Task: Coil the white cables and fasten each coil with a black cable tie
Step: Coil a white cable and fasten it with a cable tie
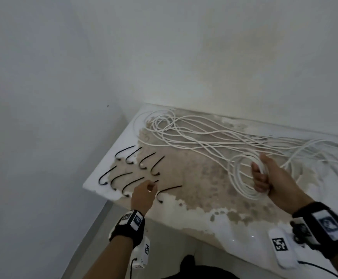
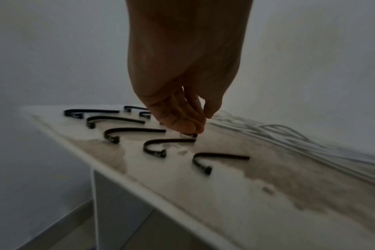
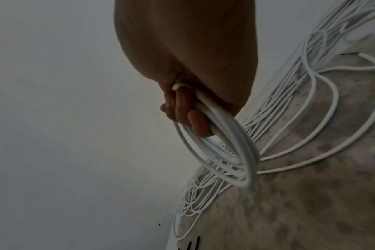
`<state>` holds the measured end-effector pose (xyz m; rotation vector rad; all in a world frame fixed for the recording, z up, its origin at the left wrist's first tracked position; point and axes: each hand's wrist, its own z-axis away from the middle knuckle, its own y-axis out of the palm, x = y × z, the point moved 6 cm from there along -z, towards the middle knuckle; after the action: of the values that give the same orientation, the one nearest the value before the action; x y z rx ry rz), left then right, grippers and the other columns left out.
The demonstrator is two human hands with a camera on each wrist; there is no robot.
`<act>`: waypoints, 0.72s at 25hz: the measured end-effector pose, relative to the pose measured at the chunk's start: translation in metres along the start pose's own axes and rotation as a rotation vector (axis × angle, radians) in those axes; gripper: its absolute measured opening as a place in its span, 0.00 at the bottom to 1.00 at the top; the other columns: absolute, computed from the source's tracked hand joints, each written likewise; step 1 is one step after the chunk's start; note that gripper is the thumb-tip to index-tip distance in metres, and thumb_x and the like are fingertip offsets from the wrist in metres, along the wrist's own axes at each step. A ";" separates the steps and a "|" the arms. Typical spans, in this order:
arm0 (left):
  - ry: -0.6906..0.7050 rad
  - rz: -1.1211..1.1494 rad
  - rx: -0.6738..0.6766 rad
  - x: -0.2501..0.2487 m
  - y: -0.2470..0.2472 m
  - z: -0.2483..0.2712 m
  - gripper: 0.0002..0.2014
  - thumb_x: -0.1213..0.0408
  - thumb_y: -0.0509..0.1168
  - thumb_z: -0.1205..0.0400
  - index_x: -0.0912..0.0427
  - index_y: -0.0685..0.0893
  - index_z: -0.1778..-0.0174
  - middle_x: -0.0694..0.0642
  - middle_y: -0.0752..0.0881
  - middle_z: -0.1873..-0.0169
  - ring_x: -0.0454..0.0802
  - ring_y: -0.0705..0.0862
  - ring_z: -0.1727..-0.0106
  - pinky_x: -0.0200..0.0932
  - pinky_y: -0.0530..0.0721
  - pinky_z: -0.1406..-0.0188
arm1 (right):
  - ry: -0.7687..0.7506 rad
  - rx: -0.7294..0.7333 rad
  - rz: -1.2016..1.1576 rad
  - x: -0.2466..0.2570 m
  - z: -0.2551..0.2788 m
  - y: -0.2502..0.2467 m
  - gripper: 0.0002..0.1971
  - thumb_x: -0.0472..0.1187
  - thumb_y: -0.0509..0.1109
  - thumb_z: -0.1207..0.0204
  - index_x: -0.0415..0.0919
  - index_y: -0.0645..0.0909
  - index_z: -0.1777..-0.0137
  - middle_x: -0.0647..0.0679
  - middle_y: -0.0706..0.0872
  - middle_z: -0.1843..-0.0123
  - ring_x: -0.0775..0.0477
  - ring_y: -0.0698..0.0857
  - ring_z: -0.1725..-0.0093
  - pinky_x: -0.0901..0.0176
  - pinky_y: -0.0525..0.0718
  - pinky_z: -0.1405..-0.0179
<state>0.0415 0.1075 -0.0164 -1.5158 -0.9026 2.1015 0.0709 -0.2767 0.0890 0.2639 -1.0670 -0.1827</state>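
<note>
Black-and-white square code tag (image 1: 279, 244), no legible words

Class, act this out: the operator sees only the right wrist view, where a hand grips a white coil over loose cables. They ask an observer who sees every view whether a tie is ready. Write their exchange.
Operator: I only see the coil in the right hand. Where is the other hand?
Observer: The left hand is at the table's left end, fingertips pinching the end of one cable tie.
Operator: Is that tie off the table?
Observer: No, in the left wrist view it lies on the surface.
Operator: Are there spares?
Observer: Yes, eight more ties lie in two rows there.
</note>
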 end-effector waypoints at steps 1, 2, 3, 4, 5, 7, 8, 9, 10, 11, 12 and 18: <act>-0.013 -0.035 -0.035 0.014 -0.001 0.005 0.05 0.56 0.68 0.18 0.51 0.83 0.58 0.48 0.87 0.62 0.48 0.85 0.62 0.47 0.84 0.60 | 0.008 0.007 -0.001 -0.004 -0.001 0.001 0.23 0.55 0.53 0.11 0.41 0.70 0.64 0.51 0.62 0.78 0.55 0.59 0.84 0.62 0.64 0.85; -0.021 -0.068 -0.062 0.020 -0.001 0.009 0.05 0.55 0.69 0.18 0.51 0.83 0.56 0.47 0.87 0.60 0.46 0.84 0.60 0.43 0.81 0.59 | 0.023 0.012 0.001 -0.008 -0.001 0.002 0.23 0.54 0.52 0.10 0.40 0.70 0.63 0.51 0.62 0.78 0.54 0.59 0.84 0.62 0.65 0.85; -0.008 -0.104 -0.069 0.022 0.003 0.011 0.06 0.53 0.69 0.19 0.51 0.84 0.52 0.46 0.86 0.57 0.45 0.83 0.58 0.42 0.79 0.58 | 0.037 0.012 0.010 -0.012 -0.001 0.003 0.23 0.55 0.52 0.10 0.40 0.71 0.63 0.51 0.62 0.77 0.54 0.59 0.84 0.62 0.65 0.84; 0.005 -0.154 -0.047 0.021 0.010 0.012 0.08 0.53 0.69 0.19 0.51 0.83 0.48 0.46 0.84 0.53 0.46 0.82 0.54 0.42 0.79 0.56 | 0.050 0.008 0.027 -0.016 -0.001 0.005 0.24 0.55 0.53 0.10 0.40 0.71 0.63 0.50 0.62 0.77 0.54 0.60 0.83 0.61 0.65 0.84; 0.029 -0.211 -0.010 0.020 0.019 0.011 0.10 0.54 0.69 0.19 0.52 0.83 0.44 0.47 0.83 0.49 0.47 0.82 0.51 0.43 0.79 0.55 | 0.057 0.002 0.046 -0.019 -0.001 0.005 0.24 0.56 0.53 0.10 0.40 0.71 0.63 0.50 0.62 0.76 0.54 0.60 0.83 0.61 0.65 0.83; 0.060 -0.321 0.070 0.017 0.037 0.009 0.11 0.55 0.67 0.18 0.53 0.83 0.42 0.50 0.80 0.44 0.51 0.82 0.48 0.47 0.81 0.54 | 0.063 -0.010 0.060 -0.021 0.000 0.005 0.24 0.57 0.54 0.11 0.40 0.71 0.63 0.50 0.61 0.75 0.53 0.59 0.82 0.61 0.65 0.83; 0.062 -0.343 0.092 0.015 0.041 0.010 0.10 0.56 0.66 0.18 0.54 0.84 0.44 0.52 0.78 0.44 0.53 0.83 0.49 0.47 0.82 0.56 | 0.066 -0.013 0.054 -0.021 0.001 0.005 0.24 0.57 0.54 0.11 0.40 0.71 0.63 0.49 0.61 0.75 0.53 0.59 0.82 0.61 0.65 0.83; 0.070 -0.349 0.098 0.015 0.045 0.008 0.09 0.56 0.65 0.17 0.55 0.85 0.47 0.52 0.77 0.44 0.54 0.83 0.51 0.47 0.81 0.58 | 0.066 -0.017 0.047 -0.021 0.003 0.004 0.24 0.57 0.54 0.11 0.40 0.71 0.63 0.49 0.61 0.75 0.53 0.59 0.82 0.61 0.65 0.83; 0.069 -0.351 0.103 0.015 0.045 0.008 0.09 0.56 0.65 0.17 0.56 0.85 0.49 0.53 0.76 0.45 0.54 0.83 0.52 0.46 0.80 0.60 | 0.065 -0.022 0.044 -0.020 0.004 0.002 0.24 0.57 0.54 0.11 0.40 0.71 0.63 0.49 0.61 0.75 0.53 0.59 0.82 0.61 0.65 0.83; 0.084 -0.348 0.107 0.017 0.046 0.007 0.09 0.56 0.65 0.16 0.57 0.86 0.50 0.53 0.75 0.46 0.54 0.83 0.53 0.45 0.79 0.60 | 0.064 -0.030 0.044 -0.020 0.007 0.000 0.24 0.57 0.54 0.11 0.40 0.72 0.63 0.49 0.61 0.74 0.53 0.59 0.82 0.61 0.66 0.82; 0.097 -0.337 0.121 0.018 0.046 0.007 0.10 0.56 0.65 0.16 0.58 0.87 0.51 0.52 0.74 0.47 0.55 0.83 0.53 0.45 0.78 0.60 | 0.061 -0.037 0.046 -0.019 0.010 -0.002 0.24 0.57 0.54 0.11 0.40 0.72 0.63 0.49 0.60 0.74 0.53 0.59 0.81 0.61 0.65 0.82; 0.242 -0.337 0.199 0.024 0.044 0.005 0.06 0.59 0.69 0.19 0.58 0.87 0.54 0.48 0.74 0.51 0.52 0.82 0.57 0.46 0.82 0.57 | 0.058 -0.083 0.028 -0.017 0.022 -0.014 0.24 0.57 0.54 0.11 0.40 0.71 0.63 0.49 0.61 0.75 0.53 0.59 0.81 0.60 0.63 0.80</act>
<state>0.0311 0.0898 -0.0624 -1.3697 -0.7722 1.6749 0.0434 -0.2885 0.0799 0.1781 -1.0022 -0.1927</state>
